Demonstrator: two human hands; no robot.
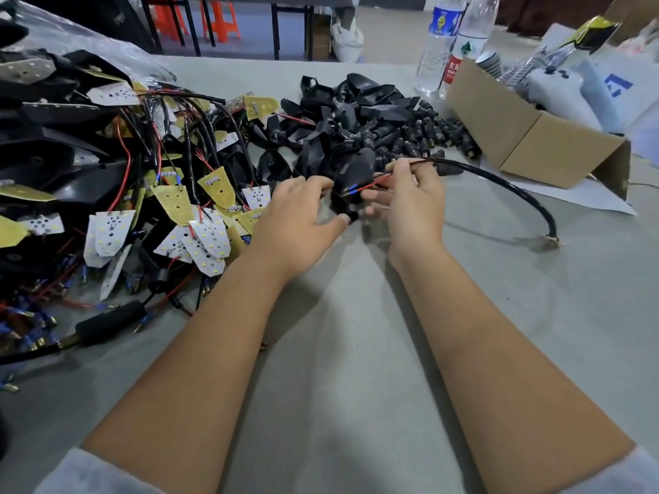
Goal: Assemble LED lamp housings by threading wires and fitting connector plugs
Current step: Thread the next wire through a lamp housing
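housing (351,183) sits between both hands, gripped by the left hand (303,215); right hand (410,205) pinches the red wire (374,183) (blue-tipped end toward housing), black cable (506,187) trailing right.

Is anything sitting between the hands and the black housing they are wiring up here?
Nothing visible does. The left hand already grips the black housing, and the right hand pinches the red wire that runs right up to it. Whether the wire has entered the housing cannot be told.
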